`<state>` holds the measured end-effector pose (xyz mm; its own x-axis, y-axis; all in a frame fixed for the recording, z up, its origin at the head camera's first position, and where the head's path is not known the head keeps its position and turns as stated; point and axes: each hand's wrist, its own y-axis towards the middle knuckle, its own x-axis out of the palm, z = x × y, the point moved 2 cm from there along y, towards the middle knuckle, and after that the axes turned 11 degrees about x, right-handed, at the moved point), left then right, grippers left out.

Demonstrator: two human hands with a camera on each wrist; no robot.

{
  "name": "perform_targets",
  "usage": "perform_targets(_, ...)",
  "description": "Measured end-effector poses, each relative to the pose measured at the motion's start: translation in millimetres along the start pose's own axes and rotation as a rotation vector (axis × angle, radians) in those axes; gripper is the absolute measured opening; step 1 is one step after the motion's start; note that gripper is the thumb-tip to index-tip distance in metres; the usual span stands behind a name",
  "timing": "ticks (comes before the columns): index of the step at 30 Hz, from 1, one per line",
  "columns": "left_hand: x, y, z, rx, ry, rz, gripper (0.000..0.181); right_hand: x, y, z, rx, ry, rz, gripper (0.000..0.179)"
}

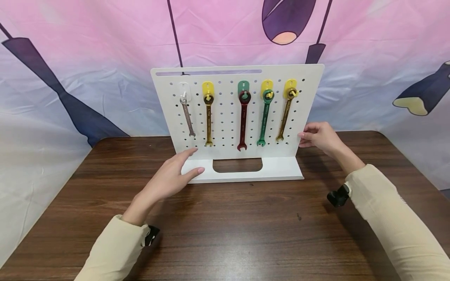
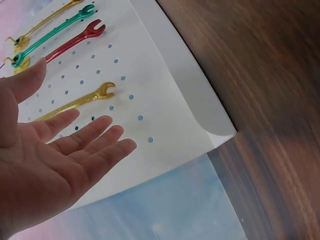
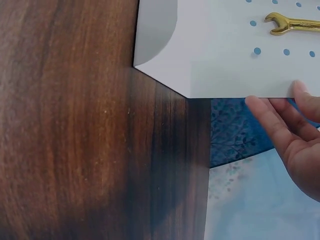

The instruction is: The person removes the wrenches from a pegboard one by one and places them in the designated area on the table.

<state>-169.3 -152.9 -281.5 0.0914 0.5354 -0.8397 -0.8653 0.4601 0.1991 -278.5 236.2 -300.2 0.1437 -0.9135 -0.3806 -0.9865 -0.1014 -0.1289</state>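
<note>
A white pegboard (image 1: 299, 74) stands upright on its slotted base. Hanging on its hooks from the left are a silver wrench (image 1: 188, 117), a gold wrench (image 1: 209, 123), a dark red wrench (image 1: 243, 123), a green wrench (image 1: 264, 121) and another gold wrench (image 1: 285, 117). My left hand (image 1: 172, 175) is held before the lower left corner, fingers extended and thumb apart, with nothing in it. At the right edge, my right hand (image 1: 320, 136) pinches the board, thumb tip over the front and fingers (image 3: 270, 120) at the edge and behind.
The stand sits toward the back of a dark wooden table (image 1: 232, 222). A printed pink and blue cloth (image 1: 116, 58) hangs close behind. Small black devices sit on both cuffs, such as the right cuff's device (image 1: 338, 196).
</note>
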Motion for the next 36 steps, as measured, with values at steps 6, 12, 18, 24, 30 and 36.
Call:
perform_targets(6, 2.6, 8.3, 6.1, 0.003, -0.026, 0.039, 0.06, -0.7, -0.2, -0.3, 0.006, 0.001, -0.003, 0.017)
perform_targets(12, 4.7, 16.1, 13.6, 0.018, -0.059, 0.071, 0.055, -2.0, -0.1, -0.9, 0.004, 0.003, -0.038, 0.022)
perform_targets(18, 8.9, 24.5, 20.6, 0.049, -0.139, 0.087, 0.052, -1.8, -0.1, -0.7, 0.02, 0.003, -0.021, 0.018)
perform_targets(24, 14.6, 36.1, 27.6, 0.066, -0.162, 0.083, 0.05, -1.2, -0.2, -0.6, 0.024, 0.011, -0.012, 0.016)
perform_targets(30, 19.2, 47.6, 35.8, 0.086, -0.198, 0.081, 0.047, -1.3, -0.3, -1.7, 0.021, 0.004, -0.003, 0.016)
perform_targets(36, 23.6, 58.1, 42.9, 0.091, -0.218, 0.093, 0.045, -1.4, -0.7, -2.2, 0.017, 0.016, -0.025, 0.016)
